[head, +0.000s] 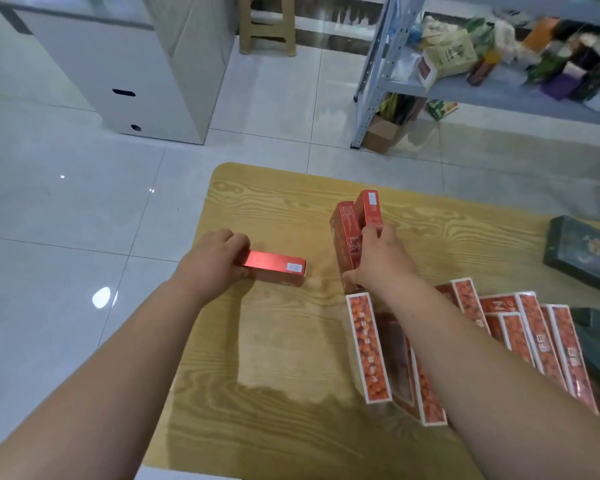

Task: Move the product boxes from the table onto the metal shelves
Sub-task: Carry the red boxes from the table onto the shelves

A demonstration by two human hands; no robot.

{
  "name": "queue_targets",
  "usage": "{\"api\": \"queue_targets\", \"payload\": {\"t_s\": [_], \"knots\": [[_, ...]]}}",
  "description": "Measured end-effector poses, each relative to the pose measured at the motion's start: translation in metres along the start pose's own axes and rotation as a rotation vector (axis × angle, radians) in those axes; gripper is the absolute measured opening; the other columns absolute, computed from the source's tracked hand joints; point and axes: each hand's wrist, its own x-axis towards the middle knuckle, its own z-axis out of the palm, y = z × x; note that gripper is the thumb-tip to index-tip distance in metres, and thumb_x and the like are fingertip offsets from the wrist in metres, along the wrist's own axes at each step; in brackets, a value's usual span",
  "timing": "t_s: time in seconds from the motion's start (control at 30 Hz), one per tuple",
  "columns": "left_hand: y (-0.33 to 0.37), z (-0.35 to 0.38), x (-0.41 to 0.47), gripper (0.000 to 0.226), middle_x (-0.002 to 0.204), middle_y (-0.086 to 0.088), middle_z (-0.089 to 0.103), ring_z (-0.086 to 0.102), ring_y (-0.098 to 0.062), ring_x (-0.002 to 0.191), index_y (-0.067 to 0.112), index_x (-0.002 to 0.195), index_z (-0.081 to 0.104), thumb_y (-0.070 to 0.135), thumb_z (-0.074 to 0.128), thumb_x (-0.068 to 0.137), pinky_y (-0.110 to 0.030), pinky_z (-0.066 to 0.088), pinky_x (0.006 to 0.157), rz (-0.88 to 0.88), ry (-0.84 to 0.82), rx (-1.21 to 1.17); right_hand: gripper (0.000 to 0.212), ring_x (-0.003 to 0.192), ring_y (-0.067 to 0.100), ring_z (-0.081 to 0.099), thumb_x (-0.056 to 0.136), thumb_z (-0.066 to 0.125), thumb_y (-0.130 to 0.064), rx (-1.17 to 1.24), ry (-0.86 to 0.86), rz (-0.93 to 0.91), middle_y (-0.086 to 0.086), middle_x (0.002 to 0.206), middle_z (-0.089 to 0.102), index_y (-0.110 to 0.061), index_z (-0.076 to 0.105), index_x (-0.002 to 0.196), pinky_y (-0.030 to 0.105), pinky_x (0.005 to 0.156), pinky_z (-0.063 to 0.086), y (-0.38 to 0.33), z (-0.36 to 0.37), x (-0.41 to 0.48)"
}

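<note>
Pale floor tiles (84, 202) run from the wooden table (274, 358) out to the metal shelves (378, 64), which stand well beyond both hands and are crowded with mixed packets. From my remote seat I read the left hand (212, 258) as curled over one end of a single red box (274, 268) that lies flat and points off to that hand's right. I cannot tell whether it has left the tabletop. The right hand (378, 261) clamps a pair of red boxes (349, 237) stood on end, thumb low and fingers wrapped higher up.

My worries are these. The farther box of the pair sits higher than its mate, so a one-handed squeeze could shear them apart. The single box is held by its end only and may droop or twist. The right forearm crosses just above the row of boxes (368, 348) leaning beneath it, and a careless pull back could topple them.

I count three red boxes in hand and at least six in the row, some hidden by the arm. Two dark green boxes (582, 251) lie to the right hand's right, and there is one shelf unit.
</note>
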Motion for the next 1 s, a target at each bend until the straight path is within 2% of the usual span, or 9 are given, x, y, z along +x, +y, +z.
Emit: {"api": "queue_targets", "payload": {"t_s": [0.1,0.2,0.4,0.47,0.57,0.7,0.83,0.93,1.0], "knots": [[-0.01,0.015,-0.025,0.036,0.104,0.001,0.053,0.05,-0.026,0.101,0.023,0.113,0.063,0.02,0.074,0.079,-0.04,0.05,0.07,-0.102,0.084,-0.072,0.083,0.127,0.034,0.042,0.076,0.084,-0.041,0.046,0.055,0.023,0.014,0.147,0.031,-0.008,0.04,0.139,0.046,0.101,0.048,-0.003,0.003,0.0],[-0.016,0.024,-0.041,0.039,0.103,0.001,0.055,0.054,-0.026,0.098,0.027,0.116,0.062,0.012,0.069,0.08,-0.041,0.052,0.071,-0.148,0.098,-0.089,0.075,0.128,0.031,0.038,0.076,0.081,-0.04,0.035,0.093,0.058,0.012,0.141,0.036,-0.006,0.048,0.133,0.044,0.106,0.043,-0.004,0.006,-0.001],[-0.02,0.015,-0.066,0.036,0.099,0.009,0.056,0.059,-0.018,0.093,0.034,0.11,0.061,0.021,0.071,0.078,-0.037,0.052,0.072,-0.265,0.022,-0.204,0.046,0.125,0.03,0.038,0.072,0.075,-0.047,-0.007,0.068,0.008,0.007,0.128,0.045,-0.016,0.067,0.105,0.043,0.104,0.04,-0.016,-0.001,-0.008],[-0.017,0.007,-0.076,0.03,0.088,0.013,0.063,0.063,-0.01,0.083,0.035,0.096,0.062,0.02,0.072,0.073,-0.033,0.05,0.066,-0.316,0.049,-0.322,0.037,0.118,0.03,0.049,0.073,0.076,-0.041,0.056,0.096,-0.035,0.007,0.118,0.055,-0.016,0.069,0.098,0.04,0.097,0.046,-0.024,-0.011,-0.011],[-0.008,-0.008,-0.096,0.029,0.08,0.012,0.068,0.063,0.001,0.071,0.032,0.093,0.061,0.015,0.071,0.072,-0.027,0.044,0.06,-0.455,0.146,-0.505,0.021,0.087,0.022,0.064,0.073,0.075,-0.034,0.331,0.084,-0.073,-0.001,0.089,0.067,-0.021,0.064,0.086,0.033,0.072,0.051,-0.036,-0.03,-0.021],[0.002,-0.021,-0.125,0.028,0.091,0.011,0.07,0.065,-0.007,0.084,0.032,0.102,0.063,0.018,0.071,0.079,-0.029,0.045,0.067,-0.57,0.339,-0.732,0.025,0.082,0.013,0.066,0.076,0.072,-0.036,0.587,0.1,-0.189,-0.012,0.091,0.067,-0.03,0.061,0.098,0.03,0.071,0.053,-0.044,-0.044,-0.039],[0.02,-0.032,-0.16,0.033,0.101,0.001,0.07,0.07,-0.017,0.086,0.035,0.102,0.06,0.021,0.071,0.073,-0.038,0.057,0.077,-0.647,0.532,-1.056,0.025,0.084,-0.005,0.057,0.09,0.071,-0.035,0.777,0.075,-0.341,-0.021,0.097,0.057,-0.035,0.065,0.114,0.003,0.057,0.039,-0.038,-0.056,-0.066],[0.034,-0.032,-0.193,0.041,0.103,-0.007,0.067,0.069,-0.022,0.085,0.028,0.108,0.059,0.028,0.068,0.068,-0.042,0.059,0.08,-0.683,0.608,-1.181,0.026,0.092,0.002,0.063,0.09,0.072,-0.038,0.835,0.041,-0.419,-0.017,0.104,0.062,-0.038,0.067,0.115,0.013,0.069,0.044,-0.024,-0.06,-0.084],[0.046,-0.026,-0.218,0.046,0.107,-0.009,0.068,0.07,-0.025,0.088,0.027,0.112,0.06,0.031,0.07,0.067,-0.043,0.059,0.078,-0.721,0.65,-1.222,0.03,0.091,0.003,0.064,0.089,0.072,-0.031,0.805,-0.029,-0.467,-0.015,0.106,0.063,-0.041,0.065,0.116,0.016,0.069,0.047,-0.009,-0.059,-0.096]]}}
